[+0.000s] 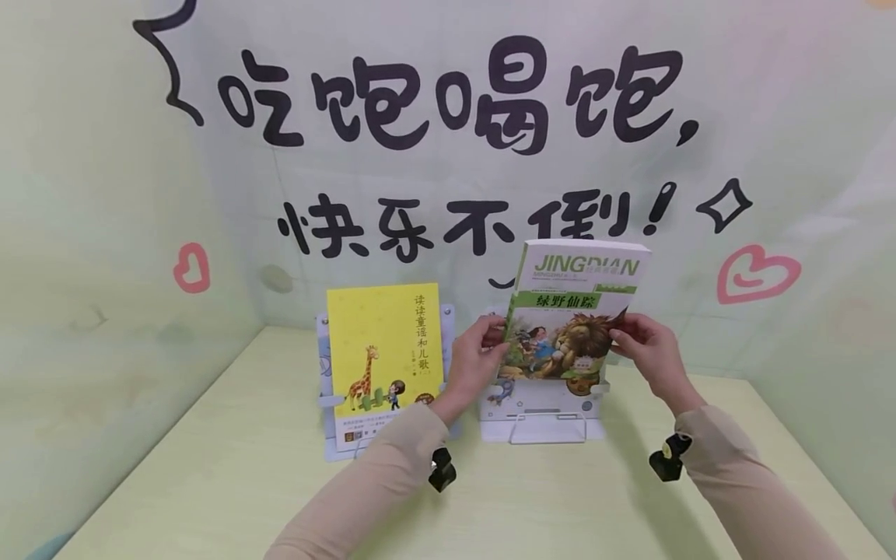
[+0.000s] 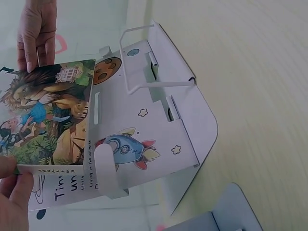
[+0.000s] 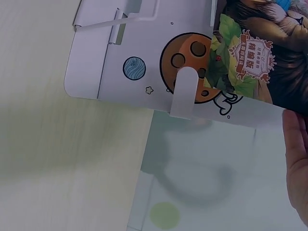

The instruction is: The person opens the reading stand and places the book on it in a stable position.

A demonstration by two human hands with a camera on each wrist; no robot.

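A thick paperback book (image 1: 560,272) with a lion and a child on its cover is held between both hands, tilted and raised in front of a white book stand (image 1: 539,429). My left hand (image 1: 476,362) grips the book's spine side, thumb towards the cover. On the opposite edge, my right hand (image 1: 647,350) pinches the book near its lower corner. In the left wrist view the stand's rocket-printed back panel (image 2: 144,120), side clip (image 2: 107,168) and wire rest (image 2: 161,84) show below the book. The right wrist view shows the other clip (image 3: 184,91) over a printed planet.
To the left, a yellow book (image 1: 385,334) with a giraffe leans on a second stand (image 1: 449,319), close to my left forearm. Both stands are on a pale wooden table (image 1: 231,467). Behind them rises a wall (image 1: 434,175) with large black lettering.
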